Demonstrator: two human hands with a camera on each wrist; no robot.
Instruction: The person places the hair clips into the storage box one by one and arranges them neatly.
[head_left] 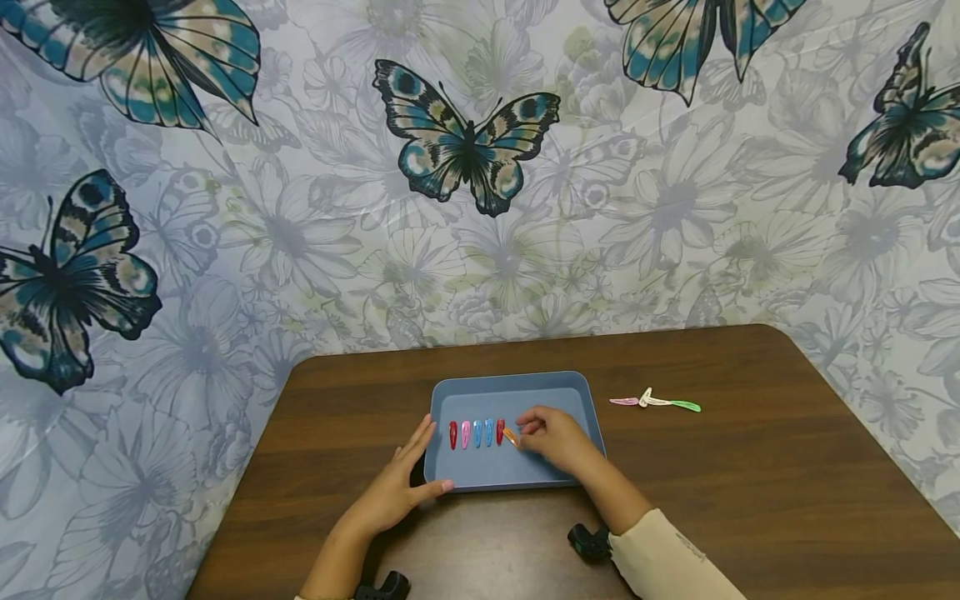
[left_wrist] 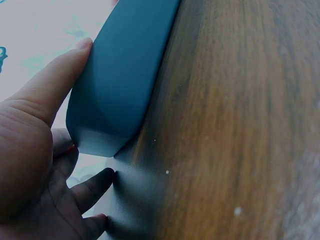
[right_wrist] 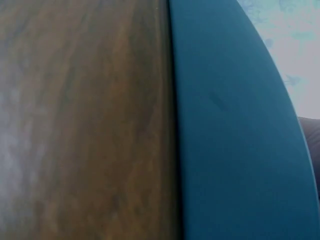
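A blue-grey tray [head_left: 525, 476] holds a row of hair clips: a red clip [head_left: 453, 435], a pink clip [head_left: 466, 434], two blue clips [head_left: 477, 433] and another red clip [head_left: 500, 431]. Beside that red one, an orange clip [head_left: 512, 437] lies tilted at the fingertips of my right hand [head_left: 558, 440], which pinches it with curled fingers. My left hand [head_left: 390, 493] rests at the tray's left end, fingers spread and thumb on the near rim; in the left wrist view the left hand [left_wrist: 40, 150] touches the tray's corner [left_wrist: 115, 80]. The right wrist view shows mostly tray side [right_wrist: 235, 125].
Right of the tray, on the brown table [head_left: 750, 467], lie a pink clip [head_left: 624, 402], white clips [head_left: 646, 398] and a green clip [head_left: 686, 406] in a touching line. Behind the table hangs a cloth [head_left: 510, 275] with butterflies and flowers.
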